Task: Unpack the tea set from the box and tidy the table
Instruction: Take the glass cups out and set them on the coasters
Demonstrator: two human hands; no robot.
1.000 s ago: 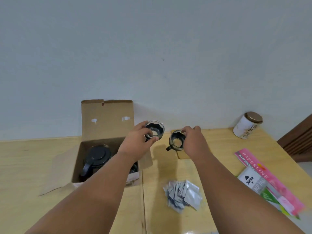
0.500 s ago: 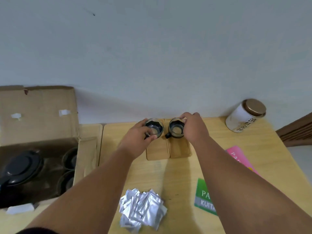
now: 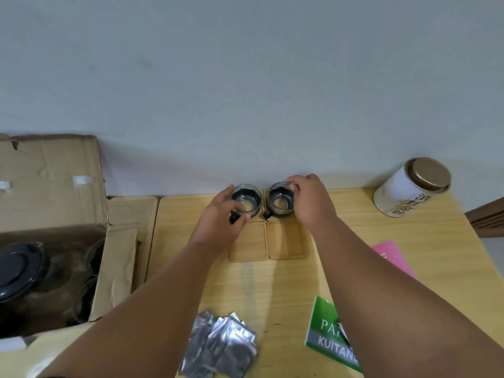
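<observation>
Two small dark glass cups stand side by side near the table's back edge, by the wall. My left hand (image 3: 222,216) grips the left cup (image 3: 246,199) at its handle side. My right hand (image 3: 311,203) holds the right cup (image 3: 281,199) by its rim. Just in front of the cups lie two wooden coasters (image 3: 286,238), side by side. The open cardboard box (image 3: 54,186) stands at the left, with a dark teapot (image 3: 19,268) and more cups dimly visible inside.
A white tin with a bronze lid (image 3: 411,186) stands at the back right. Several silver sachets (image 3: 221,347) lie piled at the front. A green booklet (image 3: 327,336) and a pink one (image 3: 392,255) lie to the right. The wall runs close behind.
Both hands carried the cups from above the box rightward and back to the far end of the coasters. The view shifted right and down, so the box now sits at the left.
</observation>
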